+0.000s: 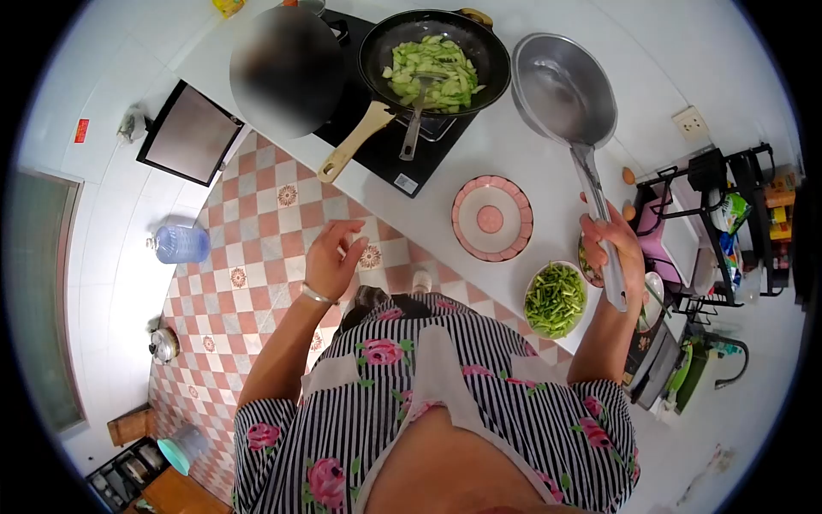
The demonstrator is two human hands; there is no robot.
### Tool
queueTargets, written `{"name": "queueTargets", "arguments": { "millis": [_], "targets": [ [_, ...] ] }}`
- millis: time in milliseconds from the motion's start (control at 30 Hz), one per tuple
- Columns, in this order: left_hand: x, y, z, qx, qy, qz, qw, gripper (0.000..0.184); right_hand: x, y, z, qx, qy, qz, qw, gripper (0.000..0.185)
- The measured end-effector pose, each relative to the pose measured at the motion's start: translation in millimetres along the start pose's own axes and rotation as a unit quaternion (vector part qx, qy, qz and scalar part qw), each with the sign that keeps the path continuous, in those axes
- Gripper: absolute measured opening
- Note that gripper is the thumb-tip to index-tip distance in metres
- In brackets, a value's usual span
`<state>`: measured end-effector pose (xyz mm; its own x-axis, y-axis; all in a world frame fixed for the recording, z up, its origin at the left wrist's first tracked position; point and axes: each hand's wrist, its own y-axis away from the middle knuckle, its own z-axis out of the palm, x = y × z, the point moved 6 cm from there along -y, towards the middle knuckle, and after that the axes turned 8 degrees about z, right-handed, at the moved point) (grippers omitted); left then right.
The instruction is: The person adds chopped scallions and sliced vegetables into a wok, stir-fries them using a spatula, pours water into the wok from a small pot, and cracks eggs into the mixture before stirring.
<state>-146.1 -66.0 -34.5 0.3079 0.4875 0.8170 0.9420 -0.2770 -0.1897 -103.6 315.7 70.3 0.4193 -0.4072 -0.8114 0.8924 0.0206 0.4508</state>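
Observation:
My right hand (pixel 618 240) is wrapped round the long handle of a silver metal pan (pixel 565 86), whose bowl is over the white counter beside the wok. Nothing is in my left hand (pixel 336 259); its fingers are apart, in front of the counter edge. Chopped pale green vegetable pieces (pixel 437 68) lie in the black wok (pixel 372 73) on the stove, with a metal spatula (pixel 412 137) resting in it. Below the pan, a pink-rimmed plate (pixel 467 193) sits bare on the counter. A bowl of cut green stalks (pixel 555 300) stands near my right forearm.
The wok's pale handle (pixel 355 141) juts past the counter's front edge. A black rack (pixel 728 180) with packets and a pink bin (pixel 666 240) stands right, near eggs (pixel 629 176). A blurred round area covers the stove's left. On the floor stand a water bottle (pixel 181 245) and a kettle (pixel 164 344).

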Motion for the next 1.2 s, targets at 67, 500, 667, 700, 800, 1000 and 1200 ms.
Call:
{"name": "queueTargets", "arguments": {
  "millis": [67,500,667,700,800,1000,1200],
  "targets": [
    [0.2,-18.7,-3.7,0.014,-0.028,0.033,0.999,0.024,-1.2,-6.5,9.1,-0.009,-0.009,0.018,1.000,0.045],
    [-50.1,-130.9,-40.1,0.048,-0.125,0.220,0.966,0.029,-3.8,-40.4,80.7,0.118,0.085,0.018,0.989,0.036],
    [-106.3,-152.7,-7.0,-0.090,0.001,-0.013,0.996,0.055,4.0,-45.2,96.0,0.121,0.044,0.011,0.992,0.037],
    [-107.2,-154.1,-5.0,-0.097,-0.002,-0.015,0.995,0.056,6.1,-43.8,100.3,0.130,0.041,0.007,0.991,0.037],
    [-96.5,-157.3,-9.8,-0.049,-0.094,0.064,0.992,0.053,9.9,-36.1,119.2,0.151,0.037,-0.004,0.988,0.036],
    [-2.7,-147.0,2.6,-0.300,0.366,0.008,0.881,0.049,39.9,-30.6,176.2,0.146,-0.027,-0.029,0.989,0.039],
    [58.1,-139.4,15.8,-0.450,0.549,-0.144,0.690,0.053,75.1,-52.4,256.0,0.175,-0.081,-0.074,0.978,0.032]
  ]
}}
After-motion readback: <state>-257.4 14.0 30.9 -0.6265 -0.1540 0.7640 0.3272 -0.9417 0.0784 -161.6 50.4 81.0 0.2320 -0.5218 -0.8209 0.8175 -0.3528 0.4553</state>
